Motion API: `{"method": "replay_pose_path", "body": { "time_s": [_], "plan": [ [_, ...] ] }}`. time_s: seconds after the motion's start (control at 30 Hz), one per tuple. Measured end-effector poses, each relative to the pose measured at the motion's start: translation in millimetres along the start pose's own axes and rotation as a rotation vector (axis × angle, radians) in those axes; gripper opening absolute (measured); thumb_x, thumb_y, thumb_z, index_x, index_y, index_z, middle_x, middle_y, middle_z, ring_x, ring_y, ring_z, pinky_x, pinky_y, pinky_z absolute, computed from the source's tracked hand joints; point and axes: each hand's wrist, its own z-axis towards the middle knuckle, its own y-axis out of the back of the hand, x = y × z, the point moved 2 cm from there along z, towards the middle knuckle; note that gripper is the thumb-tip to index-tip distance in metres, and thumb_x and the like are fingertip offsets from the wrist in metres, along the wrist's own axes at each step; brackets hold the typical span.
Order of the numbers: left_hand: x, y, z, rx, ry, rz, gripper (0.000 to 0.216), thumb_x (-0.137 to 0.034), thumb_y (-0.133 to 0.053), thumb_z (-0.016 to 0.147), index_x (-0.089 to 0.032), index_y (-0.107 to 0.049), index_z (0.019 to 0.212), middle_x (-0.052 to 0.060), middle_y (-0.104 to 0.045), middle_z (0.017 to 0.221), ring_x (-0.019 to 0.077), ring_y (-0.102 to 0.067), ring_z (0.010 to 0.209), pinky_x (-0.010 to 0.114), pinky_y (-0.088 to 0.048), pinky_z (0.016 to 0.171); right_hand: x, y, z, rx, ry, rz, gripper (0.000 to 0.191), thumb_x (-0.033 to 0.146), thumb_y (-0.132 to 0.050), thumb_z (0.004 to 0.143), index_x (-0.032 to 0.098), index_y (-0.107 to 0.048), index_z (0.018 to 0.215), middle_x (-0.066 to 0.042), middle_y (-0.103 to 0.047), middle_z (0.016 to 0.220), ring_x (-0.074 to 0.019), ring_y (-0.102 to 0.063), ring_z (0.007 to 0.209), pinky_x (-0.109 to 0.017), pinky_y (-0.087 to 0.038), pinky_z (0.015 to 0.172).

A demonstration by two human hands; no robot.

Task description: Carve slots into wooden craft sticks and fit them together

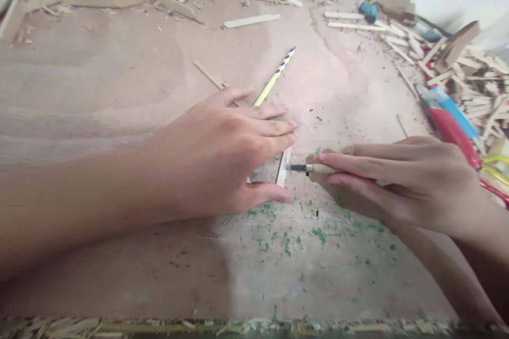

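My left hand (234,156) lies flat with fingers stretched out, pressing a small wooden stick piece (283,167) down on the brown board (119,116). My right hand (401,177) is closed around a small craft knife (308,168) with a pale handle. Its dark blade tip touches the stick's right edge. A yellow pencil with purple marks (276,75) lies just beyond my left fingers, partly hidden under them.
Piles of wooden sticks and shavings (469,79) ring the board at the back and right. Red-handled (453,135) and blue-handled (457,114) tools lie at the right. A loose stick (251,20) and a thin strip (210,74) lie farther back. Green paint specks (286,238) dot the near board.
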Motion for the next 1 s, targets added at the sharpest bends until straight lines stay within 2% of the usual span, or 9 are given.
{"method": "replay_pose_path", "body": {
  "time_s": [0.1,0.27,0.43,0.7,0.87,1.0],
  "plan": [
    [0.4,-1.2,-0.7,-0.029,-0.025,-0.004,0.061,-0.066,-0.064,0.111,-0.019,-0.074,0.148,0.012,-0.072,0.162,0.0342,-0.065,0.157,0.056,-0.044,0.135,0.0,-0.6,-0.3,-0.012,-0.016,0.037,0.019,0.022,-0.065,0.117,0.022,-0.074,0.133,0.001,-0.082,0.089,-0.0106,-0.073,0.061,-0.026,-0.055,0.054],
    [1.0,-2.1,-1.4,-0.053,-0.027,-0.036,0.056,-0.063,-0.067,0.110,-0.021,-0.074,0.146,0.011,-0.074,0.159,0.0345,-0.066,0.156,0.057,-0.042,0.135,0.1,-1.8,-0.4,-0.008,-0.001,0.024,0.021,0.022,-0.067,0.116,0.021,-0.075,0.135,0.000,-0.083,0.092,-0.0120,-0.076,0.064,-0.027,-0.054,0.052],
    [-0.5,-2.0,-0.5,-0.064,-0.045,-0.037,0.056,-0.061,-0.070,0.109,-0.018,-0.075,0.143,0.014,-0.074,0.159,0.0361,-0.066,0.156,0.057,-0.044,0.134,-1.1,-3.8,-5.3,-0.015,-0.046,0.049,0.020,0.022,-0.070,0.114,0.021,-0.076,0.134,-0.001,-0.085,0.097,-0.0145,-0.081,0.072,-0.028,-0.059,0.057],
    [-0.2,-1.0,-0.8,-0.072,-0.051,-0.040,0.056,-0.060,-0.075,0.107,-0.018,-0.074,0.144,0.014,-0.075,0.157,0.0372,-0.067,0.155,0.060,-0.046,0.133,2.1,-4.8,-5.9,-0.048,-0.043,-0.033,0.019,0.023,-0.071,0.113,0.021,-0.076,0.132,-0.001,-0.084,0.093,-0.0132,-0.076,0.065,-0.029,-0.055,0.053],
    [0.2,-1.6,-2.4,-0.087,-0.069,-0.022,0.057,-0.060,-0.068,0.111,-0.014,-0.073,0.145,0.016,-0.076,0.156,0.0368,-0.068,0.154,0.065,-0.049,0.130,1.8,-0.6,-2.8,-0.027,-0.030,-0.010,0.018,0.021,-0.068,0.115,0.019,-0.077,0.130,-0.002,-0.084,0.091,-0.0128,-0.075,0.062,-0.029,-0.053,0.052],
    [-0.4,-1.5,-3.2,-0.063,-0.068,-0.036,0.055,-0.060,-0.067,0.112,-0.019,-0.071,0.148,0.014,-0.073,0.160,0.0358,-0.065,0.158,0.065,-0.043,0.135,0.6,1.8,-2.5,-0.010,-0.015,0.020,0.020,0.021,-0.066,0.116,0.019,-0.077,0.132,-0.001,-0.083,0.089,-0.0119,-0.073,0.061,-0.029,-0.053,0.053]
  ]
}}
